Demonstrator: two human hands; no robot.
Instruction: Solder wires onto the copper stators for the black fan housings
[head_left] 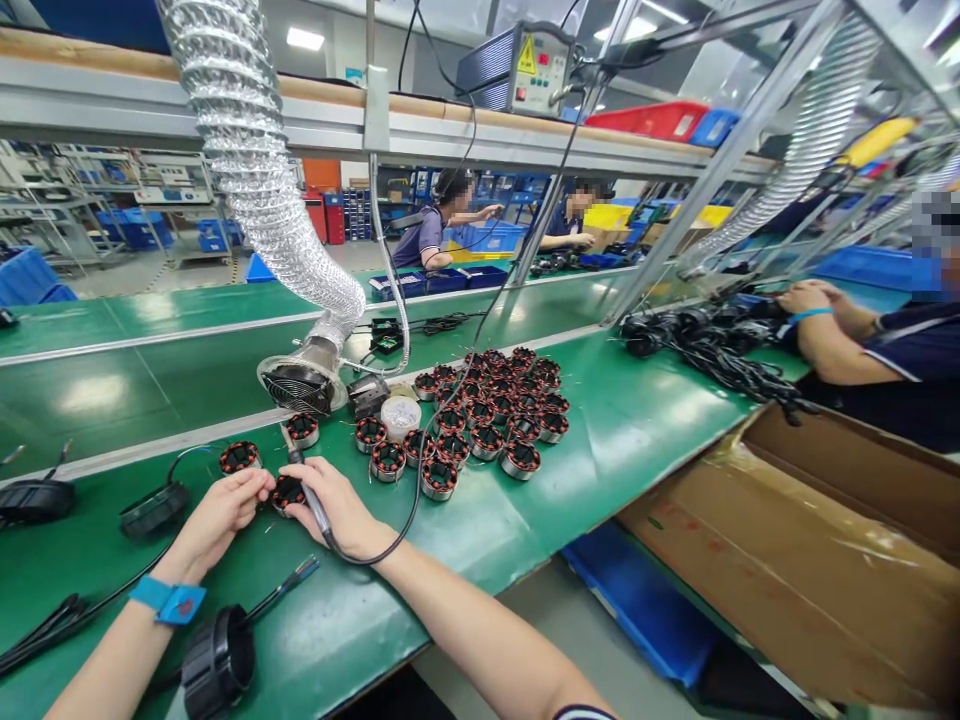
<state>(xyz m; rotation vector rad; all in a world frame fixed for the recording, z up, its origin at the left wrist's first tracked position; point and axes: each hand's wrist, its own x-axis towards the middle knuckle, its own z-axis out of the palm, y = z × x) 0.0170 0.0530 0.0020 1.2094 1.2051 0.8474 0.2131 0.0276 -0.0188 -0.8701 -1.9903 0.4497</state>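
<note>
Factory floor, long green surface [615, 480] under a steel frame. Left hand [217, 520] narrow, fingertips pinching a wound stator [287, 493] at its edge, steadying it on the surface. Right hand [341, 505] closed pen-style around a soldering iron [319, 510], tip pointing past that stator, cord looping up toward the rack. Dense cluster of stators [487, 420] sits within easy reach, seemingly for quick picking. Flexible foil duct [247, 160] ends in a fan mouth [296, 385] close by, likely placed to draw off fumes. White round tub [400, 416] beside the cluster; contents cannot be seen. Cardboard box [780, 560] at right, lined with plastic film. Blue bins [427, 283] on the far surface, contents hidden. Co-worker's hands [806, 297] rest near a black cable bundle [705, 345].
</note>
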